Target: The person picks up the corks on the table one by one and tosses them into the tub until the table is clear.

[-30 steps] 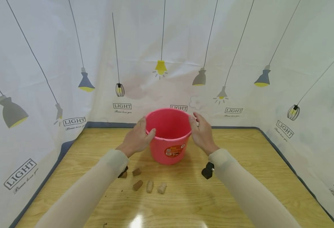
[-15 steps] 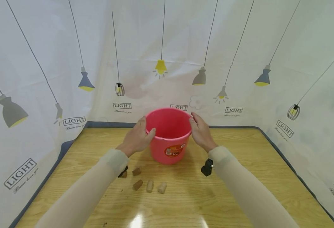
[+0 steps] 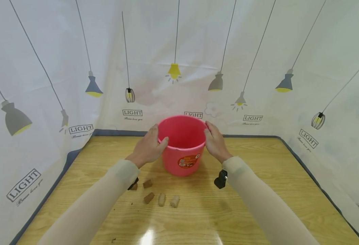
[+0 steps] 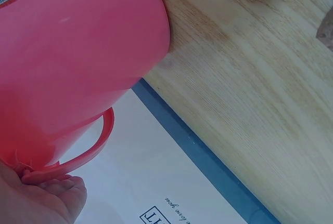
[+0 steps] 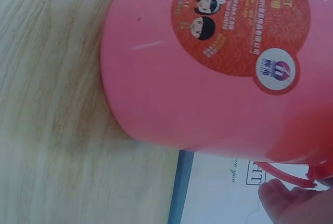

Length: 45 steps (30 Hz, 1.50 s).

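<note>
A pink bucket (image 3: 174,165) with a red round label (image 3: 188,161) stands upright on the wooden table, its mouth facing up. My left hand (image 3: 147,146) grips the rim on the left, thumb over the front edge and fingers along the outside. On the opposite side my right hand (image 3: 217,142) holds the rim, its thumb against the edge. The left wrist view has a pink handle (image 4: 96,148) curving out from the bucket, beside the curled fingers. Part of the handle (image 5: 283,174) also shows near the right fingers in the right wrist view.
Several small brown and tan chunks lie in front of the bucket, among them a brown block (image 3: 149,198) and a pale one (image 3: 174,201). A white sheet (image 3: 155,44) printed with lamps surrounds the table (image 3: 244,211) at the back and sides.
My right hand's raised fingers have come in against the bucket's rim. The left hand keeps its grip, and the bucket stays in place; the head view shifts slightly.
</note>
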Each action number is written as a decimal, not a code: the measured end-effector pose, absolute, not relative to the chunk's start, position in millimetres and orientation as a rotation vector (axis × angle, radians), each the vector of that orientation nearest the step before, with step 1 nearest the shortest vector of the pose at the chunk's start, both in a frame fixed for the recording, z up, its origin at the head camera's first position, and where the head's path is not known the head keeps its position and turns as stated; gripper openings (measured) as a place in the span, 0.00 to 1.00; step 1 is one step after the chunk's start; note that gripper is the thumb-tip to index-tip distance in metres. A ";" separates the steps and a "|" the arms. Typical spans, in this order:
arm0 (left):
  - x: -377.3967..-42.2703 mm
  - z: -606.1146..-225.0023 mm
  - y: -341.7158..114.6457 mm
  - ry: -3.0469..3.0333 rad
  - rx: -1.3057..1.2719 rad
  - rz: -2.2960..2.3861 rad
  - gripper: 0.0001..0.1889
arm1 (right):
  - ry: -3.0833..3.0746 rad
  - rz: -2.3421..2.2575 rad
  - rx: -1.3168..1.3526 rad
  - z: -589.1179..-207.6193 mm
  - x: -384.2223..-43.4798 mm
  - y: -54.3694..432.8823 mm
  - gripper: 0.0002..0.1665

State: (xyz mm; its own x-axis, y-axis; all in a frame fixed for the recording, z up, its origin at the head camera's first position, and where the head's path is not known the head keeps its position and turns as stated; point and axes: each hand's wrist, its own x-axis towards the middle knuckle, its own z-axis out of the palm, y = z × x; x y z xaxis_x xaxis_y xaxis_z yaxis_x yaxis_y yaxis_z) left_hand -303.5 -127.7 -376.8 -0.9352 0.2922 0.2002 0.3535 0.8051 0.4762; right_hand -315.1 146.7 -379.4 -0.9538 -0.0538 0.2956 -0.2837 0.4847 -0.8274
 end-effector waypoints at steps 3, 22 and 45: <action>-303.2 -376.7 -127.3 -2.872 -0.514 -0.795 0.45 | -2.495 1.484 0.264 -380.7 -314.8 145.8 0.33; -301.4 -375.9 -125.4 -2.851 -0.485 -0.865 0.46 | -2.472 1.540 0.236 -381.4 -313.1 143.9 0.32; -298.0 -376.9 -143.5 -2.632 -0.613 -0.899 0.32 | -2.513 1.514 0.241 -381.1 -315.5 144.4 0.33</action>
State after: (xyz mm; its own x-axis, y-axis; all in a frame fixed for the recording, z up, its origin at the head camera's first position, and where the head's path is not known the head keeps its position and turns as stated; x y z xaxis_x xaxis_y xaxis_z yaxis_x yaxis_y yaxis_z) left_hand -298.0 -143.5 -376.9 -0.8665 0.2982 0.4003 0.4808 0.7142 0.5087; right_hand -315.5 144.4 -381.1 -0.9672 -0.0371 0.2511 -0.2393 0.4628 -0.8535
